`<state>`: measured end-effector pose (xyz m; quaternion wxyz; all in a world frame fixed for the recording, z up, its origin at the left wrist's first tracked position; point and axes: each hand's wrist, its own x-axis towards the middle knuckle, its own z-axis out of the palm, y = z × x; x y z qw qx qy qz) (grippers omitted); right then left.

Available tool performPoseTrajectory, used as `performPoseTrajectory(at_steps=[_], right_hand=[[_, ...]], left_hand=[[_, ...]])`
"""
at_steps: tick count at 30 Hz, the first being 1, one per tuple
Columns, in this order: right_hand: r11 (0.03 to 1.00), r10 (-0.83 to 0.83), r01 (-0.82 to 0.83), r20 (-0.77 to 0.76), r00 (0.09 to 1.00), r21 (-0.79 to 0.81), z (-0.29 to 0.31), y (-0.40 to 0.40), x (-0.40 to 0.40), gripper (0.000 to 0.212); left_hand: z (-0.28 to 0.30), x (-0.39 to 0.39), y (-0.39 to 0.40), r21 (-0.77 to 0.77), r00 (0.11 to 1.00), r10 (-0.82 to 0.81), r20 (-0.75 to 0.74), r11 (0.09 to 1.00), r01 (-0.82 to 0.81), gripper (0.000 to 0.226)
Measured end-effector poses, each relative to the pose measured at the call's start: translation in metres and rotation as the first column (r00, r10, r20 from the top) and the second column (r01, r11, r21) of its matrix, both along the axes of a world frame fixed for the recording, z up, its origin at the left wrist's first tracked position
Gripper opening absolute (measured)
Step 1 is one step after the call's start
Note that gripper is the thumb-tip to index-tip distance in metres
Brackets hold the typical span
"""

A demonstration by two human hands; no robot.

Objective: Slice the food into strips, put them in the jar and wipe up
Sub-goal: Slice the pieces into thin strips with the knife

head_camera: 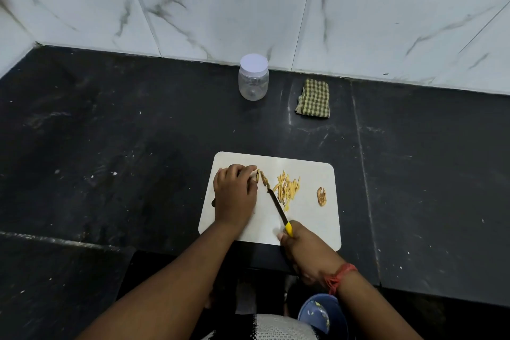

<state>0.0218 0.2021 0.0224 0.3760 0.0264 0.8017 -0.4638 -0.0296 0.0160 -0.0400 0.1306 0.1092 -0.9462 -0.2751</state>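
A white cutting board (pixel 311 218) lies on the black counter. My left hand (pixel 234 192) presses down on a small brown piece of food (pixel 258 175), fingers curled over it. My right hand (pixel 306 251) grips the yellow handle of a knife (pixel 278 208), whose dark blade points up-left, its tip beside a cut slice (pixel 265 180). A pile of yellow strips (pixel 287 188) lies right of the blade. One brown end piece (pixel 321 196) sits near the board's right edge. A clear plastic jar (pixel 253 77) with a white lid on stands by the wall.
A folded green checked cloth (pixel 313 99) lies to the right of the jar. The marble-tiled wall (pixel 248 8) runs along the back of the counter. A blue bin (pixel 321 315) with scraps sits below the counter's front edge.
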Motion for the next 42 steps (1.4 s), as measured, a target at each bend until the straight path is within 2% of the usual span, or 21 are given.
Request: performPoseTrajectory(at_steps=[5, 9, 12, 18, 22, 29, 33, 38, 42], right_hand=[[0.991, -0.112, 0.113, 0.028, 0.993, -0.07, 0.01, -0.001, -0.01, 0.027], [0.988, -0.138, 0.139, 0.024, 0.99, -0.07, 0.012, -0.003, -0.02, 0.024], [0.985, -0.145, 0.147, 0.023, 0.989, -0.09, 0.012, -0.002, -0.023, 0.023], [0.979, -0.169, 0.171, 0.029, 0.985, -0.109, 0.012, -0.007, -0.029, 0.019], [0.972, -0.181, 0.185, 0.044, 0.983, -0.142, 0.016, -0.008, -0.032, 0.017], [0.972, -0.182, 0.185, 0.036, 0.983, -0.142, 0.019, -0.007, -0.032, 0.019], [0.989, -0.127, 0.125, -0.022, 0.992, -0.081, 0.015, -0.008, -0.031, 0.016], [0.998, -0.021, 0.027, -0.122, 0.992, 0.05, 0.013, -0.013, -0.029, 0.013], [0.996, 0.002, 0.011, -0.154, 0.988, 0.085, 0.013, -0.013, -0.03, 0.015]], left_hand=[[0.005, -0.002, -0.002, -0.199, 0.986, -0.161, 0.033, 0.966, 0.164, 0.031], [0.011, -0.006, -0.005, -0.235, 0.987, -0.152, 0.046, 0.959, 0.159, 0.024], [0.012, -0.005, -0.013, -0.248, 0.985, -0.163, 0.046, 0.954, 0.17, 0.026], [0.017, -0.005, -0.001, -0.314, 0.947, -0.318, 0.043, 0.896, 0.315, 0.021], [0.016, -0.007, 0.001, -0.302, 0.956, -0.28, 0.082, 0.908, 0.292, 0.01], [0.01, -0.001, -0.012, -0.264, 0.971, -0.231, 0.059, 0.935, 0.239, 0.017], [0.009, 0.003, -0.011, -0.239, 0.979, -0.199, 0.049, 0.949, 0.205, 0.024], [0.01, -0.002, -0.009, -0.231, 0.977, -0.206, 0.05, 0.949, 0.212, 0.015], [0.012, -0.004, 0.0, -0.24, 0.969, -0.238, 0.071, 0.938, 0.249, 0.009]])
